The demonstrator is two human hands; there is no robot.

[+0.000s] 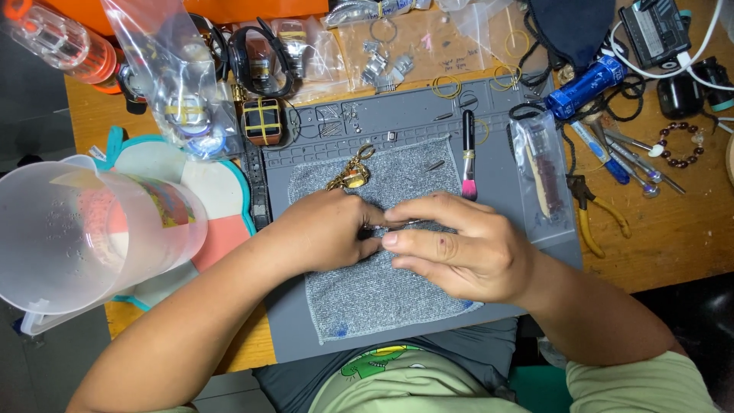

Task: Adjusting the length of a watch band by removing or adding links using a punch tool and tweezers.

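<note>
Left hand: my left hand (325,233) rested knuckles-up on the grey cloth (382,283), fingers curled together; they seemed pinched on a small dark part where the hands met, though the grip itself was hidden.
Right hand: my right hand (459,245) lay just beside it, fingers drawn together, thumb and forefinger touching a thin metal tool (409,223) pointed at that same part.
Worked piece: it sat near the middle of the cloth, between my fingertips, too small to tell its kind.
Handling: I judged it light, hard, slippery and easy to lose; best pinched by its edges with the fingertips and kept low over the cloth.
Gold watch: one gold-coloured watch (352,174) lay at the cloth's far-left corner, just beyond my left hand; I judged its band loose and floppy, so hold it by the case.
Mat: one grey work mat (497,145) under the cloth, at the bench's near edge.
Brush: one pink-tipped brush (468,157) along the cloth's right edge.
Pliers: one yellow-handled pair (600,214), right of the mat.
Jug: one clear plastic jug (84,237) at the bench's left edge.
</note>
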